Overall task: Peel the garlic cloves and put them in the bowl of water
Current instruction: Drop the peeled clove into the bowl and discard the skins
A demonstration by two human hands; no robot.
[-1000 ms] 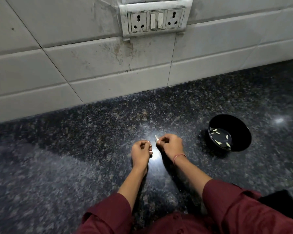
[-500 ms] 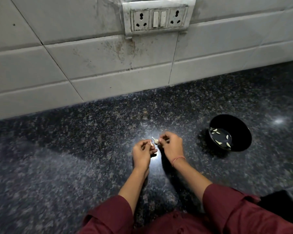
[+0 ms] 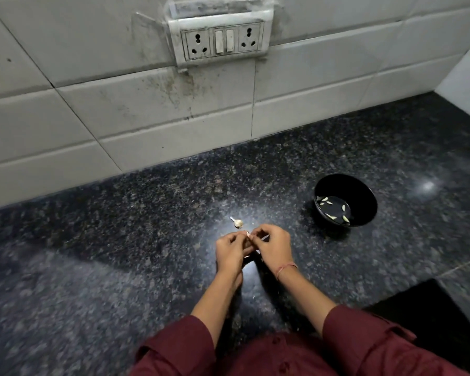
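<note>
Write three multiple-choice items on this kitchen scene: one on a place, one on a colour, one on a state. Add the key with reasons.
1. Where does the bowl stand on the counter?
A. At the person's left.
B. At the person's right.
C. Against the wall.

2. What colour is the bowl?
A. White.
B. Red.
C. Black.

3. What are the left hand and right hand doing?
A. Pinching a garlic piece between them.
B. Lying flat on the counter.
C. Reaching into the bowl.

Key:
1 B, it stands out past the right hand.
2 C, its rim and inner wall are black.
3 A, the fingertips of both hands meet on the small pale piece.
</note>
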